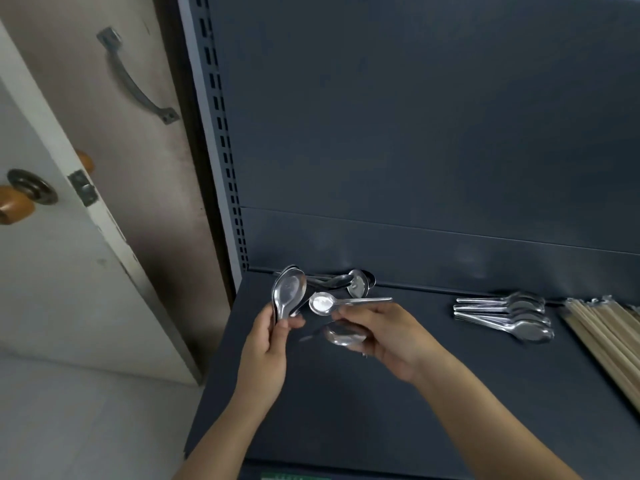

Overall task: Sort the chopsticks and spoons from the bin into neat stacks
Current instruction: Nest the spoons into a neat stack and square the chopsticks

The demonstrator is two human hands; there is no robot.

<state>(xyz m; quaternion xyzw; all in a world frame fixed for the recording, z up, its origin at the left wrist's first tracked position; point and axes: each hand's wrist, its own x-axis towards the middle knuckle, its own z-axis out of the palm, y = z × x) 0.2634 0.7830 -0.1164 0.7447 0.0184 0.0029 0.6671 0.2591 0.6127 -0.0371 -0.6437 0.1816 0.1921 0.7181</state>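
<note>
My left hand [268, 336] grips a nested stack of steel soup spoons [289, 292], bowls up, above the dark shelf [346, 410]. My right hand [388, 336] pinches a small round-bowled spoon [323, 303] by its handle and also holds a larger spoon [344, 336] underneath in its fingers. More soup spoons [356, 284] lie against the shelf's back wall. To the right lies a stack of long-handled spoons [509, 315]. A bundle of wooden chopsticks [602, 332] lies at the far right.
The shelf's dark back panel [415, 150] rises right behind the spoons. A slotted upright [221, 140] bounds the shelf on the left. Beyond it stands a white door [69, 254] with a wooden knob [15, 204].
</note>
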